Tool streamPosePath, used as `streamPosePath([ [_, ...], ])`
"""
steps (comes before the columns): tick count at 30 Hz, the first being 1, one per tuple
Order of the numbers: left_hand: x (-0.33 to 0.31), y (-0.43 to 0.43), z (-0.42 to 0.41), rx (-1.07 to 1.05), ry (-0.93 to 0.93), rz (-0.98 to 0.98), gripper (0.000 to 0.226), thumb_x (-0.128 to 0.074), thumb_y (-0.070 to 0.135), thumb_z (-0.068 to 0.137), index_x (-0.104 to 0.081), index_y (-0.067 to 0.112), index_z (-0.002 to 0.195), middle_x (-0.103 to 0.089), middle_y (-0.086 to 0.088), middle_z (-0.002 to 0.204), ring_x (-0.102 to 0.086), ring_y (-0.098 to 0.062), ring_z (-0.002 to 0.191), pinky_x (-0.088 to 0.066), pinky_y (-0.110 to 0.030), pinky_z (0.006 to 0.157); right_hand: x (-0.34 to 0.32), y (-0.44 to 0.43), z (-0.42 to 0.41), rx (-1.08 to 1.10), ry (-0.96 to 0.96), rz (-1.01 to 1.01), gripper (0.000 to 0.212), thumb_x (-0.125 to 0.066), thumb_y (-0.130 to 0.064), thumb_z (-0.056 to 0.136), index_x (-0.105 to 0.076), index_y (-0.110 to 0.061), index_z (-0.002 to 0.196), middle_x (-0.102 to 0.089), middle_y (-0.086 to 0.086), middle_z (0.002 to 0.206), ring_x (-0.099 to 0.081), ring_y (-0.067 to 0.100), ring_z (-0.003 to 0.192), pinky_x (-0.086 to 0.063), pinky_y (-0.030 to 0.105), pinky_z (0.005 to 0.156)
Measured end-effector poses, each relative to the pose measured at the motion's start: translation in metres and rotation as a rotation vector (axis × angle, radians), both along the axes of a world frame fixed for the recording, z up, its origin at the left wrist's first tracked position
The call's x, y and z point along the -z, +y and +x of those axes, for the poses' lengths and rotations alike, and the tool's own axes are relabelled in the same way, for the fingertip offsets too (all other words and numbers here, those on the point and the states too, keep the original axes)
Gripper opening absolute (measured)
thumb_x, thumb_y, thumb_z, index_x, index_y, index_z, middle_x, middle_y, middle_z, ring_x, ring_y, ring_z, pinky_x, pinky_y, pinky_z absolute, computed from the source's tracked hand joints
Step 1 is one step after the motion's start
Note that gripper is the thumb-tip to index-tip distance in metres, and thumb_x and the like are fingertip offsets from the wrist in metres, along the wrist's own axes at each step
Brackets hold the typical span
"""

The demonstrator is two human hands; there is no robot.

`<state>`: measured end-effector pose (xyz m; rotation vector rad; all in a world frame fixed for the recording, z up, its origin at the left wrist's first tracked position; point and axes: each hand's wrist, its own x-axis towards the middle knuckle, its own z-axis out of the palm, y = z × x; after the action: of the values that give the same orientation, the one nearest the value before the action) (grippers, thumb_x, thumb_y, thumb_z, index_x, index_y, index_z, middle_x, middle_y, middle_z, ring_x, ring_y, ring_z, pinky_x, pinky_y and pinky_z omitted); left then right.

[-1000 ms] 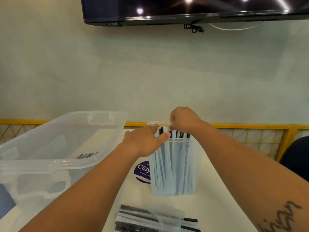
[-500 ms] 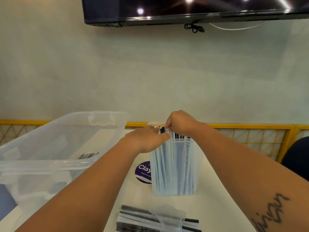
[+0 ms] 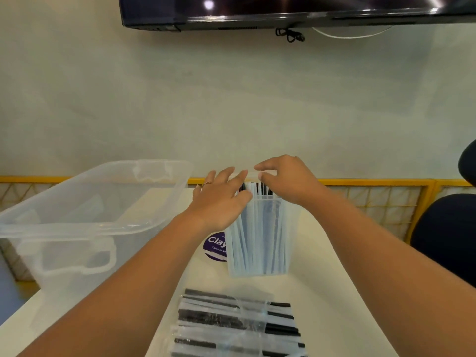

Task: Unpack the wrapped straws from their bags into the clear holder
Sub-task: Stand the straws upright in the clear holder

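A large clear bin (image 3: 90, 202) stood at the left of the white table (image 3: 334, 292). The left hand (image 3: 221, 202) lay at the upper left corner of the clear holder (image 3: 260, 240), fingers straight and spread, gripping nothing, with its thumb against the holder's top edge. A purple sticker (image 3: 215, 244) showed on the table just beside the holder's left wall. The holder stood upright at centre, packed with wrapped straws (image 3: 257, 188) standing on end, their dark tips above the rim. In front of it a bag of straws (image 3: 239, 323) lay flat on the table. The right hand (image 3: 288, 181) hovered over the straw tips, fingers loosely bent and apart, holding nothing; whether it touched the tips could not be told. A dark chair (image 3: 448, 228) stood at the far right.
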<state>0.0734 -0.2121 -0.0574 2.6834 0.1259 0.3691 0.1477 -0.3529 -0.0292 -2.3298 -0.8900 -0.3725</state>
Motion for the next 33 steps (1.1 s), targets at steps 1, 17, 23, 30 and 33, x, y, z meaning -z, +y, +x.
streamPosePath([
  [1,0.004,-0.004,-0.011,0.017,-0.046,-0.016,0.053,-0.032,0.042,0.097,-0.013,0.040,0.147,-0.001,0.012,0.158,0.011,-0.018,0.145,-0.001,-0.045,0.118,0.004,-0.004,-0.011,-0.008,-0.019,0.013,0.033,-0.051,-0.018,0.093,-0.060,-0.015,0.124,-0.055,0.000,0.135,-0.048,0.013,0.126,-0.030,0.015,0.095],
  [17,0.144,-0.053,-0.138,0.118,0.192,-0.120,0.055,-0.051,0.049,0.090,-0.034,0.038,0.141,-0.014,0.018,0.154,0.006,-0.012,0.145,-0.003,-0.045,0.118,0.163,-0.079,-0.144,-0.059,0.334,0.018,0.044,-0.058,-0.029,0.090,-0.049,-0.027,0.133,-0.047,-0.011,0.137,-0.038,0.001,0.125,-0.022,0.009,0.096],
  [23,0.159,-0.063,-0.152,0.147,0.098,-0.214,0.043,-0.051,0.023,0.093,-0.047,0.034,0.134,-0.020,0.015,0.152,-0.004,-0.010,0.144,-0.008,-0.035,0.119,0.195,-0.090,-0.156,-0.064,0.358,-0.118,0.056,-0.063,-0.033,0.085,-0.044,-0.028,0.137,-0.041,-0.012,0.142,-0.032,0.004,0.134,-0.020,0.009,0.100],
  [30,0.161,-0.070,-0.155,0.120,0.192,-0.128,0.052,-0.054,0.022,0.088,-0.043,0.029,0.138,-0.002,0.010,0.158,0.005,-0.015,0.145,-0.011,-0.036,0.119,0.206,-0.092,-0.166,-0.049,0.234,-0.157,0.045,-0.062,-0.024,0.083,-0.055,-0.021,0.128,-0.047,-0.012,0.130,-0.048,0.009,0.116,-0.029,0.009,0.087],
  [33,0.157,-0.073,-0.155,0.091,0.256,-0.029,0.057,-0.056,0.024,0.083,-0.042,0.028,0.138,0.001,0.007,0.158,0.004,-0.020,0.146,-0.014,-0.037,0.118,0.210,-0.090,-0.166,-0.020,0.203,-0.152,0.039,-0.059,-0.019,0.084,-0.059,-0.020,0.123,-0.051,-0.008,0.120,-0.052,0.014,0.108,-0.034,0.012,0.082],
])
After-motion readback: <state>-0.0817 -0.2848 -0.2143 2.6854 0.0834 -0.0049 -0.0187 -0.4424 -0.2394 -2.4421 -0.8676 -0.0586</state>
